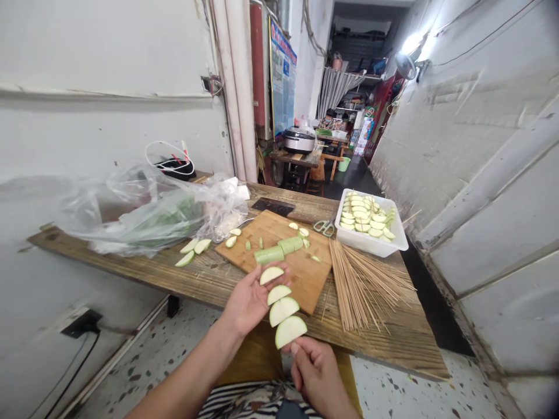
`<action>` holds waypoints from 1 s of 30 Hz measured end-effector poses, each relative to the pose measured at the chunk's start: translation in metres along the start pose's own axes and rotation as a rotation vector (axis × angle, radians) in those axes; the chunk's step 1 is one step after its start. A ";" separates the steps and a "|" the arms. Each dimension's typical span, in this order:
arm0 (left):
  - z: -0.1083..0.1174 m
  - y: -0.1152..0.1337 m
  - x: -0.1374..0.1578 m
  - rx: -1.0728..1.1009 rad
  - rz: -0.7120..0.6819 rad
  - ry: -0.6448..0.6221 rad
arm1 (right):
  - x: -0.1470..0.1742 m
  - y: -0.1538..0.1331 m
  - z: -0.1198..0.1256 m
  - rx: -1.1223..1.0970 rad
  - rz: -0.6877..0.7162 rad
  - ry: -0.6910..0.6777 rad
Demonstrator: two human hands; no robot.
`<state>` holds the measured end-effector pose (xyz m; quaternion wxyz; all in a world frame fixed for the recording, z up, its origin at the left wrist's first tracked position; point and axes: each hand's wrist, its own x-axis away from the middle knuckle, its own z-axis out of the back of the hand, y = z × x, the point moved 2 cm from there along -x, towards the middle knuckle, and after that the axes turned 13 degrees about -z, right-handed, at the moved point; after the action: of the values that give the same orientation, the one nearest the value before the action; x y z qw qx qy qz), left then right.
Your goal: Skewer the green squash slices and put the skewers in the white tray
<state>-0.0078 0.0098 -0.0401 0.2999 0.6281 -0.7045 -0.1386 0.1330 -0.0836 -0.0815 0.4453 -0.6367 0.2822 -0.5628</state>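
Note:
Between my hands runs a line of half-round zucchini slices (pixel 283 312), pale inside with green rind, apparently threaded on a skewer that the slices hide. My left hand (pixel 250 299), palm up, has its thumb and fingers around the topmost slice (pixel 271 275). Below the lowest slice (pixel 290 332), my right hand (pixel 317 366) is closed in a pinch at the skewer's lower end. Just beyond my left hand, a cut zucchini piece (pixel 269 255) and smaller slices lie on a wooden cutting board (pixel 308 286).
Bamboo skewers (pixel 356 291) fan out right of the board. Behind them stands a white tub (pixel 371 247) of skewered slices, with scissors (pixel 324 227) beside it. A cleaver (pixel 274 206) lies behind the board. Loose slices (pixel 187 254) and plastic bags (pixel 148 218) are on the left.

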 end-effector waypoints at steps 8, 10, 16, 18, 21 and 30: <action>-0.001 -0.002 0.001 0.070 0.066 0.069 | 0.001 -0.001 0.001 0.017 0.015 0.005; -0.002 -0.003 0.003 0.035 0.031 0.081 | 0.000 -0.001 0.000 0.013 0.005 0.001; -0.002 -0.003 0.007 -0.191 -0.132 0.097 | -0.003 0.001 -0.004 -0.010 0.019 -0.018; 0.000 -0.004 0.006 -0.224 -0.152 0.114 | -0.003 0.001 -0.004 -0.001 0.024 -0.008; 0.001 -0.006 0.006 -0.207 -0.162 0.131 | -0.002 0.001 -0.004 0.009 0.009 0.004; -0.005 -0.007 0.011 -0.183 -0.116 0.183 | -0.003 0.002 -0.005 0.006 -0.039 0.015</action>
<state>0.0003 -0.0009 -0.0376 0.4102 0.6479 -0.6211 -0.1616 0.1274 -0.0835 -0.0844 0.4340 -0.6366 0.2712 -0.5769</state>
